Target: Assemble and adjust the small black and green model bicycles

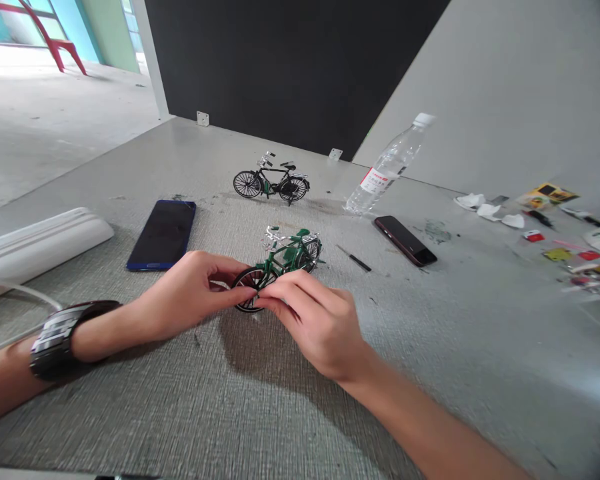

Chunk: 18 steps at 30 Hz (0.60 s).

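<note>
A green model bicycle [290,255] with silver handlebars and black wheels stands on the grey textured table, its front wheel toward the left. My left hand [197,287], a black watch on its wrist, pinches that front wheel from the left side. From the right, the fingertips of my right hand [315,313] close at the wheel's hub, and they hide whatever small part may be between them. Behind it stands a second model bicycle [279,183], black with silver handlebars. A thin screwdriver-like tool [355,258] lies just right of the green bicycle.
A blue-edged phone [163,235] lies left, near a white device [45,243] with a cable. At right are a dark phone [405,240] and a clear plastic bottle [386,170]. Several small items, including a yellow package [547,195], lie far right. A black panel [290,67] rises behind.
</note>
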Available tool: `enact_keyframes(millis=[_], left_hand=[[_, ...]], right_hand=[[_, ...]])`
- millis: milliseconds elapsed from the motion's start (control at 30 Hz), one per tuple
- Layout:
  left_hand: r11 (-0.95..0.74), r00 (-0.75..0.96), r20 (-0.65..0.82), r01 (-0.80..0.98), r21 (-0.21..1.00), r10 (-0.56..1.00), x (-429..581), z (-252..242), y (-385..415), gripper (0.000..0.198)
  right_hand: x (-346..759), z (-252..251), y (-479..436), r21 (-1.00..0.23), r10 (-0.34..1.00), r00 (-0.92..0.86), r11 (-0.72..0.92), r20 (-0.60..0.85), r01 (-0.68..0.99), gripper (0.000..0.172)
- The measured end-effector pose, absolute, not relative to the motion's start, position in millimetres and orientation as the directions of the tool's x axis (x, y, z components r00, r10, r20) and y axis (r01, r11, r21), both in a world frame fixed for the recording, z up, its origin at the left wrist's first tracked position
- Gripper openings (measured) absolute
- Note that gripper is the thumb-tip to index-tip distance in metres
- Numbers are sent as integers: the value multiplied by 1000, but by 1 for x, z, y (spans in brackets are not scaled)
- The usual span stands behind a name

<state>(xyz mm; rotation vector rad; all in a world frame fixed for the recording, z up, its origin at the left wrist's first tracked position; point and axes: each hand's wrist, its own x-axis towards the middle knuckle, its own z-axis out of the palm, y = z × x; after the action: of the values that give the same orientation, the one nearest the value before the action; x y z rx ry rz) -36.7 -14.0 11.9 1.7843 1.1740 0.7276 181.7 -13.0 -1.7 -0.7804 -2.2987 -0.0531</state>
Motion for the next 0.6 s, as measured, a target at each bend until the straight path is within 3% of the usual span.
enact_keyframes(millis=[200, 333, 433, 600], left_hand=[[-200, 382, 15, 451, 870, 924, -37, 12, -15, 18], [-210, 381, 29, 443, 872, 924, -37, 12, -15, 18], [-218, 377, 39, 446, 868, 925, -36, 12, -15, 18], [-198, 386, 17, 433, 879, 922, -36, 11, -14, 19]], right_hand=[[180, -3, -12, -232, 550, -546, 806, 632, 545, 15], [179, -3, -12, -205, 539, -546, 806, 641, 555, 16], [179, -3, -12, -131, 503, -566, 812, 653, 569, 15], [181, 1, -15, 101, 379, -650, 812, 659, 576, 8]])
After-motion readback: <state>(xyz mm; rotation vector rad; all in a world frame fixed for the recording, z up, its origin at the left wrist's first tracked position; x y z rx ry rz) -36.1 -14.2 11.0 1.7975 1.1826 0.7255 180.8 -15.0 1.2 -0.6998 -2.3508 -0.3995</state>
